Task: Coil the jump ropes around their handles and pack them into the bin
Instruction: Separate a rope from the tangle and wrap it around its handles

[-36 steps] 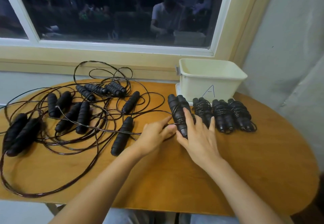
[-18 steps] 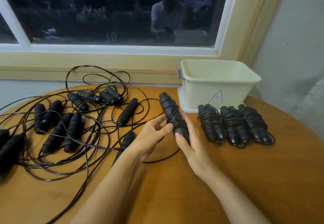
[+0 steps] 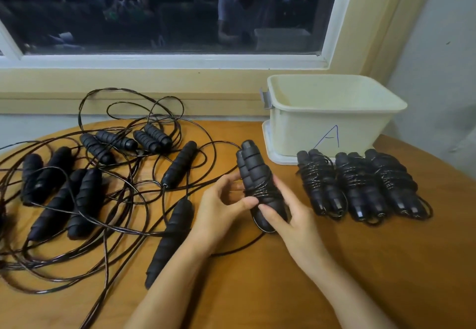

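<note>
Coiling step, mid-wrap. Right grip [image 3: 291, 215] clasps paired handles [image 3: 253, 171] just above bench [image 3: 360, 264]; left grip [image 3: 221, 207] pinches them at the wraps. Next: wind loose cord [image 3: 239, 250] tight, then into bin [image 3: 332, 122].

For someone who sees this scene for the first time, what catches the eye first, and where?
Mid-table, the left hand and right hand grip a half-wound jump rope. A tangle of loose jump ropes sprawls over the left of the table. On the right, three coiled bundles lie in a row before the cream bin marked A.
</note>
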